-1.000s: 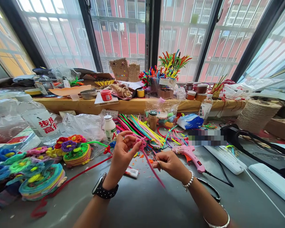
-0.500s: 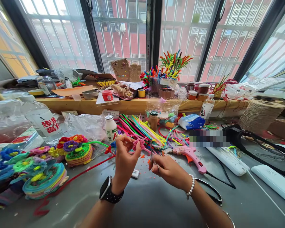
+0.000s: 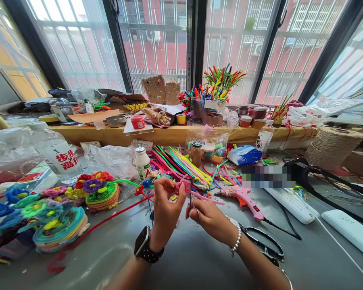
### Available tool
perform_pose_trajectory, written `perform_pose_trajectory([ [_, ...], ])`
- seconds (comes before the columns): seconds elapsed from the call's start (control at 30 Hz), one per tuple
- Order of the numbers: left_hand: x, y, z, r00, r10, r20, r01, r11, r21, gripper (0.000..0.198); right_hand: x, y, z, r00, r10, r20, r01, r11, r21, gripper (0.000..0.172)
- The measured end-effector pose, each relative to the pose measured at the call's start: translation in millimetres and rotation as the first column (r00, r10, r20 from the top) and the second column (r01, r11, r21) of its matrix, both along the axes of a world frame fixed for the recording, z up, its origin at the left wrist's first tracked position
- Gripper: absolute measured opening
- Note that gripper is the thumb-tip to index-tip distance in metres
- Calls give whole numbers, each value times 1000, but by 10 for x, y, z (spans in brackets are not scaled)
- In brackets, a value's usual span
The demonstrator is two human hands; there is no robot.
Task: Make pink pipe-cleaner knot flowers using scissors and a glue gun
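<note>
My left hand (image 3: 166,209) is closed on a small pink pipe-cleaner flower (image 3: 184,186), pinched between thumb and fingers above the grey table (image 3: 181,262). Its pink stem (image 3: 207,198) trails to the right. My right hand (image 3: 210,217) is closed on a thin metal tool (image 3: 191,200) whose tip reaches up just under the flower. The two hands almost touch. A black watch is on my left wrist, a bead bracelet on my right.
Finished coiled pipe-cleaner flowers (image 3: 57,225) lie at the left. A pile of loose pipe cleaners (image 3: 181,163), a small white bottle (image 3: 142,163) and a pink glue gun (image 3: 245,197) lie behind the hands. Black scissors (image 3: 266,241) and white power strips (image 3: 290,203) are at the right.
The hands have drawn closer together and nearer to me. The pink stem, which hung down between them, now points right. The right hand has turned its thin tool upright under the flower.
</note>
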State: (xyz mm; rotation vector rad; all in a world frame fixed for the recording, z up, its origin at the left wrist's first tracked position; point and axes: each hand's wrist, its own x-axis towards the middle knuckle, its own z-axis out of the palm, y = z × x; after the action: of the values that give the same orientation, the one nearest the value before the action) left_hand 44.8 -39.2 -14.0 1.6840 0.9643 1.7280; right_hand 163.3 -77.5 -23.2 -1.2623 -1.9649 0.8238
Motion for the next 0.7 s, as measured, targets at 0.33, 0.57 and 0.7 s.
perform_pose_trajectory([
  [0.33, -4, 2, 12, 1000, 14, 0, -14, 996, -89, 24, 25, 15, -33, 1000, 16, 2, -16, 1000, -9, 64],
  [0.57, -15, 9, 21, 999, -9, 46, 15, 991, -132, 24, -7, 22, -65, 999, 19, -38, -20, 1000, -11, 66],
  [0.7, -9, 33, 1, 996, -55, 65, 66, 983, -169, 25, -52, 19, -61, 996, -59, -66, 60, 998, 6, 66],
])
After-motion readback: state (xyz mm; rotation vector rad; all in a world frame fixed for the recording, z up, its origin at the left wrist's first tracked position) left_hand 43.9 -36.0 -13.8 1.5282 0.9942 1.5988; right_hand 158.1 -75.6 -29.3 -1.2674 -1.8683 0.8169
